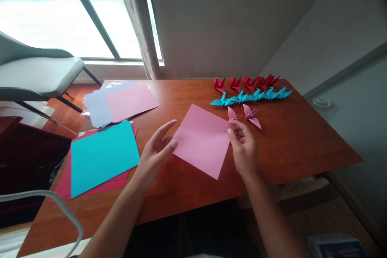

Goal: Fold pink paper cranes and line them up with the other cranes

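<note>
A square sheet of pink paper (202,141) is held just above the table, turned so that its corners point left, right, away and toward me. My right hand (244,145) pinches its right corner between thumb and fingers. At the left corner is my left hand (155,149), thumb and index finger spread apart, the thumb tip by the paper's edge. Its other fingers are partly hidden. Just beyond my right hand rest two folded pink paper cranes (250,116), the nearer one partly covered by my fingertips.
Blue paper cranes (256,96) stand in a row at the back right, with red paper cranes (249,83) behind them. Left on the wooden table (290,141) lie turquoise paper (104,159) over red sheets, and pink paper (133,102) over pale blue sheets. A chair (39,72) stands beyond.
</note>
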`<state>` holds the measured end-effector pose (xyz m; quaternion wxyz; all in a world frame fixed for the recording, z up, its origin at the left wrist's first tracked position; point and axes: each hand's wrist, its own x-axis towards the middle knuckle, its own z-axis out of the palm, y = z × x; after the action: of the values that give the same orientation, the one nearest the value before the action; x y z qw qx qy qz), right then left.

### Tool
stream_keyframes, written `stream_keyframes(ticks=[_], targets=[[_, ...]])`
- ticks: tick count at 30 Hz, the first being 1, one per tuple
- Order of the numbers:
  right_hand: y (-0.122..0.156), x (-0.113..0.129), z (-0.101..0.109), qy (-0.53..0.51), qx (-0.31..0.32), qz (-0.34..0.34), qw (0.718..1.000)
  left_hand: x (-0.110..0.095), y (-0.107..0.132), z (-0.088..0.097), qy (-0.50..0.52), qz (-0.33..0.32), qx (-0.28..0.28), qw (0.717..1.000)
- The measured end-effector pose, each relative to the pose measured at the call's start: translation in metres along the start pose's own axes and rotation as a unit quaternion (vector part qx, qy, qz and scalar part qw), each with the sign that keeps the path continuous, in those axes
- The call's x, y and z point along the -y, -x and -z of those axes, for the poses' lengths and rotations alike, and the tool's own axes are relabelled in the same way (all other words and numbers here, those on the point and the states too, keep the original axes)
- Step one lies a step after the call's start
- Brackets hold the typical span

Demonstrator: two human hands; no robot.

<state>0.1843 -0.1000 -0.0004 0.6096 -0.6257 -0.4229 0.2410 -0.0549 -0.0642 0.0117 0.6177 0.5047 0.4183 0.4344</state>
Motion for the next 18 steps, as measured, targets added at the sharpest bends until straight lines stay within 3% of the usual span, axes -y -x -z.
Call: stream_keyframes(ticks=[6, 9, 13, 18], targets=[[0.0, -0.006, 0.016, -0.015, 0.089, -0.021, 0.996, -0.003, -0.002, 0.011, -0.059, 0.066, 0.023, 0.996], [-0.006, -0.003, 0.032, -0.022, 0.172, -0.006, 0.985, 0.0, -0.003, 0.016, -0.037, 0.074, 0.014, 0.996], [-0.014, 0.013, 0.048, 0.102, 0.261, 0.143, 0.949, 0.002, -0.004, 0.017, -0.024, 0.079, 0.02, 0.996], [-0.011, 0.033, 0.045, 0.247, 0.341, 0.329, 0.845, 0.002, -0.005, 0.013, -0.004, 0.098, 0.023, 0.995]])
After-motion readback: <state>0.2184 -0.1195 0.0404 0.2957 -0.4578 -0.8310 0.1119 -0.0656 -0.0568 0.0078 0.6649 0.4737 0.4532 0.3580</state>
